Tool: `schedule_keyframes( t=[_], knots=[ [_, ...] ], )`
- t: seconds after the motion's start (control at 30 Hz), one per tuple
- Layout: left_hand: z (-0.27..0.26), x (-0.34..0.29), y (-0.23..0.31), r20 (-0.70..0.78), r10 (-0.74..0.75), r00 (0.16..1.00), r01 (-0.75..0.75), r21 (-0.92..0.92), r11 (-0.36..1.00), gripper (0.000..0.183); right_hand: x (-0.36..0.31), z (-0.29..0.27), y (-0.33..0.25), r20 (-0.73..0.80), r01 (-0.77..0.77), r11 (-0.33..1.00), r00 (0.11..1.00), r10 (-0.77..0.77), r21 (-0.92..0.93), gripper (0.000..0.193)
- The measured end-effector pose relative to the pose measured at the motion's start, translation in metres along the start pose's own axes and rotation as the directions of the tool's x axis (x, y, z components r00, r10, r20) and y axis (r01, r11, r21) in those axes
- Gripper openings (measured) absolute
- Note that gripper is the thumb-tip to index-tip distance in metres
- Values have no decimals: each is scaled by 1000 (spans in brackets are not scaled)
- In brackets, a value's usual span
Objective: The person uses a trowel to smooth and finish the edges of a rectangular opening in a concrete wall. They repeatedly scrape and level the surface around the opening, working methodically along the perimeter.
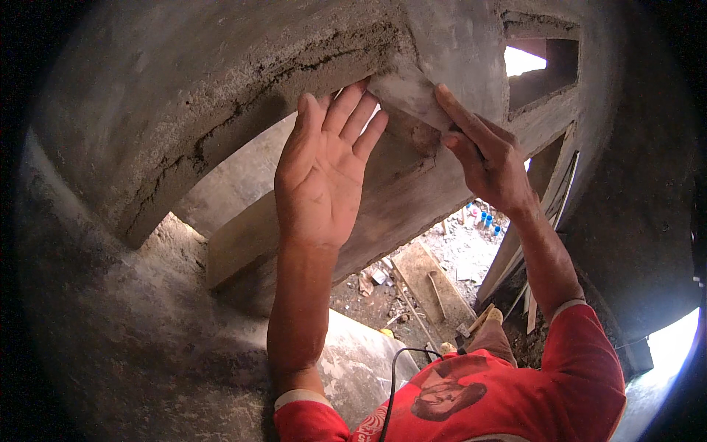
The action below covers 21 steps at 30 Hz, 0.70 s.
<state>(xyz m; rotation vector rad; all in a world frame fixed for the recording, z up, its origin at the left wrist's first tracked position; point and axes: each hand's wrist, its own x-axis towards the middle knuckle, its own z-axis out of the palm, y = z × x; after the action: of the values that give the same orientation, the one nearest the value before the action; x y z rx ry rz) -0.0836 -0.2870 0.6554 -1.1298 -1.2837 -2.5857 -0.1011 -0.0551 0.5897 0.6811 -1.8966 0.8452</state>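
Observation:
My right hand (495, 158) is closed round a flat grey blade that looks like a plastering trowel (411, 94). The trowel lies against the corner of a rough concrete opening, and its handle is mostly hidden by my fingers. My left hand (320, 180) is raised with the palm in view and the fingers apart. Its fingertips are close to the trowel's left end; whether they touch it I cannot tell. Rough, uneven mortar runs along the edge of the opening (243, 121), up and left of my left hand.
A smooth concrete ledge (258, 247) crosses below the opening. Smaller framed openings (545, 103) pierce the wall at right. Down below, a wooden board (434, 283) lies among rubble, with several blue pipe ends (486, 219) beyond. A black cable (392, 383) hangs across my red shirt.

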Motion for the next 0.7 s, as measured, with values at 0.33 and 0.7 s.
schedule_keyframes(
  t=[0.33,0.7],
  knots=[
    [0,0,-5,-26,-3,1000,3,-31,1000,54,1,0,-16,-17,-21,1000,1000,21,-8,56],
    [-1,-2,-9,-77,14,997,-11,44,999,53,12,-3,-24,96,-88,993,991,95,-80,56]
  ],
)
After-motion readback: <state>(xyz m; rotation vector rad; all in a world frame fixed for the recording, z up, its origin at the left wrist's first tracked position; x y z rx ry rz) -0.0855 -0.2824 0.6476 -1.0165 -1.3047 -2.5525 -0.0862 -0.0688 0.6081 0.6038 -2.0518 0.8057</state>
